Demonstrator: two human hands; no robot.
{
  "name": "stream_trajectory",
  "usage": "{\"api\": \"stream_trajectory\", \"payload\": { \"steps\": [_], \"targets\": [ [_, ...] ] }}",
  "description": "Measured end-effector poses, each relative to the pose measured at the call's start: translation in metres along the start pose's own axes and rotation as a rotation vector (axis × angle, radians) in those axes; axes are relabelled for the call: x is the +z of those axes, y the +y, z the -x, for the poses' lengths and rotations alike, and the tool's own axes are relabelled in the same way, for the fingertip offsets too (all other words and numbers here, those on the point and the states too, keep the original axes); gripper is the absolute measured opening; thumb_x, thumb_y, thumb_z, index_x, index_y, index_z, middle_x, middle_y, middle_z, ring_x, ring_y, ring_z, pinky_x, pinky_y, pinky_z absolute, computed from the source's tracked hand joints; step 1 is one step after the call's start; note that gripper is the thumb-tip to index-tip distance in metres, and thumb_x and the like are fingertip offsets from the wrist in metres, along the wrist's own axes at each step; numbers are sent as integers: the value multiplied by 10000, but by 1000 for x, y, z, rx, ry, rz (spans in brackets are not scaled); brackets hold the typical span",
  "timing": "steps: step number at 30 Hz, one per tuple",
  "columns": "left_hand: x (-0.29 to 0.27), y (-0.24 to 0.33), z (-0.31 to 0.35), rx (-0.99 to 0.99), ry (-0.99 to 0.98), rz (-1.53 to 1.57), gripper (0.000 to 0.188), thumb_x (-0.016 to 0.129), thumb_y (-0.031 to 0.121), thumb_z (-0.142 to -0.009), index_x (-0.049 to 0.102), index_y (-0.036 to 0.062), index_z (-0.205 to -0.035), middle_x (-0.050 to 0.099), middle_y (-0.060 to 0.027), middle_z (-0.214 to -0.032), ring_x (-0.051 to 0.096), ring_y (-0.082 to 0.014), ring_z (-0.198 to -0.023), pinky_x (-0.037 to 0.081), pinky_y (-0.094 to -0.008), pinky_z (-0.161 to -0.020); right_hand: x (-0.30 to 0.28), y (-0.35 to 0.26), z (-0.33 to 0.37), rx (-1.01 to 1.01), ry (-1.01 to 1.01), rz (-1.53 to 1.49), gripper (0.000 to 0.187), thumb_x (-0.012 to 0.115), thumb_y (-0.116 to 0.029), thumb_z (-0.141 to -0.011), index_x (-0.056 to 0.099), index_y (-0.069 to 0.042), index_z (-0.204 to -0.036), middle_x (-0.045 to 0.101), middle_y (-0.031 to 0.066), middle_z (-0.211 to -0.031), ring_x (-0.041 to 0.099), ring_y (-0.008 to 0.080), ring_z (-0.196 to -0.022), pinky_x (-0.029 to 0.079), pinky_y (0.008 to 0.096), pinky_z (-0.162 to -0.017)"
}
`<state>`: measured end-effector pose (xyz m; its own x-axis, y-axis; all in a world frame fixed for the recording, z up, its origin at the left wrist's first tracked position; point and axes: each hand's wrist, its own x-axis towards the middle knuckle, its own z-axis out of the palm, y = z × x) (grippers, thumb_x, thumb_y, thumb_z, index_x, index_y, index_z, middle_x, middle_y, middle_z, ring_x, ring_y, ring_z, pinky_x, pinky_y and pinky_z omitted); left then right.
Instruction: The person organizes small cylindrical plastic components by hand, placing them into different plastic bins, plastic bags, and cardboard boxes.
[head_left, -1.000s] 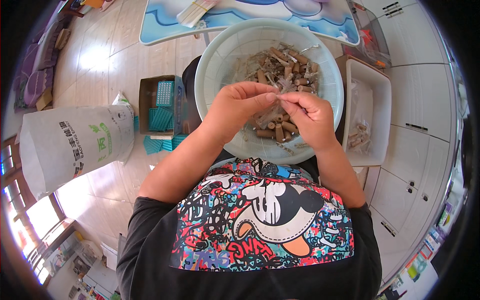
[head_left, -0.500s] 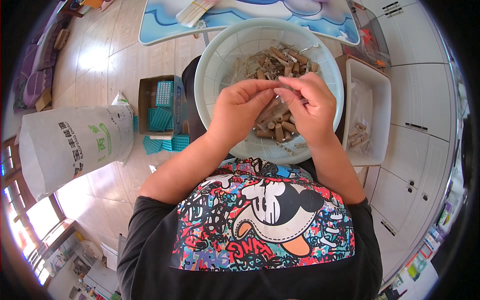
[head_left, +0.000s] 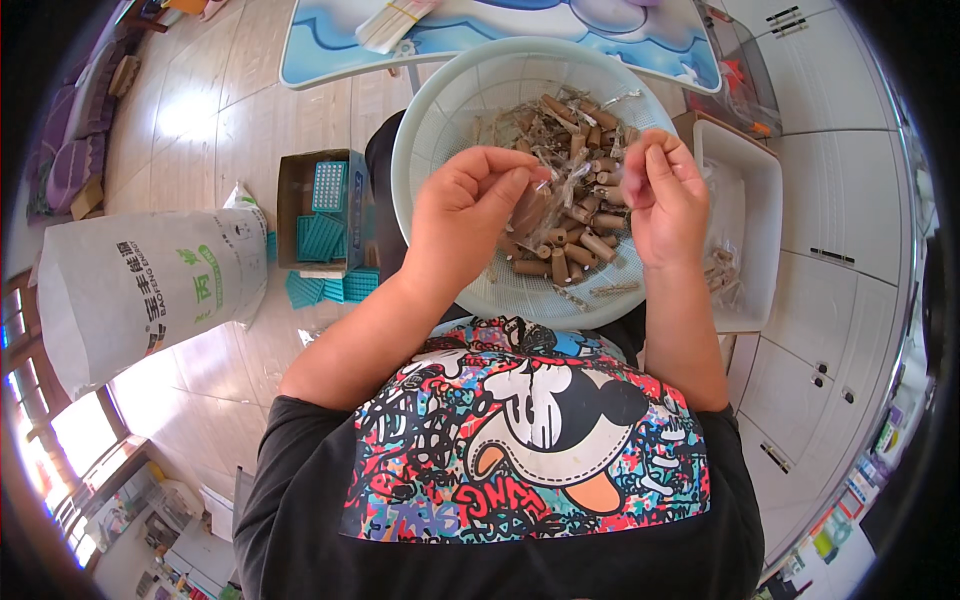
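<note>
On my lap sits a large pale-green mesh basket (head_left: 462,295) with many short brown cylinders (head_left: 597,246) in it, mixed with twisted clear-and-dark wrapping scraps (head_left: 560,120). Above its left half, my left hand (head_left: 462,208) pinches a small clear plastic bag (head_left: 530,212), which hangs from the fingertips over the pile. My right hand (head_left: 668,210) is raised over the basket's right rim, apart from the left, thumb pressed against curled fingers. Whatever it pinches, if anything, is too small to make out.
At right stands a white bin (head_left: 765,230) holding bagged pieces. A cardboard box (head_left: 290,205) with teal plastic trays (head_left: 322,238) stands left, beside a big white sack (head_left: 150,290). Beyond the basket is a blue-patterned table (head_left: 480,38) carrying a bundle of thin sticks (head_left: 392,25).
My hands were together over the basket and have now parted. The right moved out to the right rim; the left shifted slightly left, still with the clear bag.
</note>
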<state>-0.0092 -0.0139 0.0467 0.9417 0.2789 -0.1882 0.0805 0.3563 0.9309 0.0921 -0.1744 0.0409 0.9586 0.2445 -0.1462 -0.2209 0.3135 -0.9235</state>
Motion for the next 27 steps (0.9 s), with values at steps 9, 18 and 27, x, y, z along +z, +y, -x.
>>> {"api": "stream_trajectory", "payload": {
  "steps": [9,18,27],
  "targets": [
    [-3,0,1,20,-10,-20,83,508,50,-867,502,-9,-925,627,-78,-890,561,-61,-776,459,-191,-674,9,17,30,73,-282,228,116,627,-71,-796,589,-1,-880,570,-24,-734,478,12,-639,381,151,-565],
    [-1,3,2,-16,4,28,68,481,18,-860,527,1,-907,622,-73,-882,562,-76,-769,462,-199,-661,6,21,30,34,-221,250,66,601,-65,-810,603,-2,-830,536,-45,-692,438,7,-594,344,155,-527],
    [-9,-6,-1,-90,-20,189,101,440,-34,-835,533,6,-830,618,-70,-862,528,-80,-664,440,-203,-593,6,19,32,125,-239,184,64,602,-75,-811,609,-15,-831,520,-51,-665,412,1,-570,318,158,-499]
  ]
}}
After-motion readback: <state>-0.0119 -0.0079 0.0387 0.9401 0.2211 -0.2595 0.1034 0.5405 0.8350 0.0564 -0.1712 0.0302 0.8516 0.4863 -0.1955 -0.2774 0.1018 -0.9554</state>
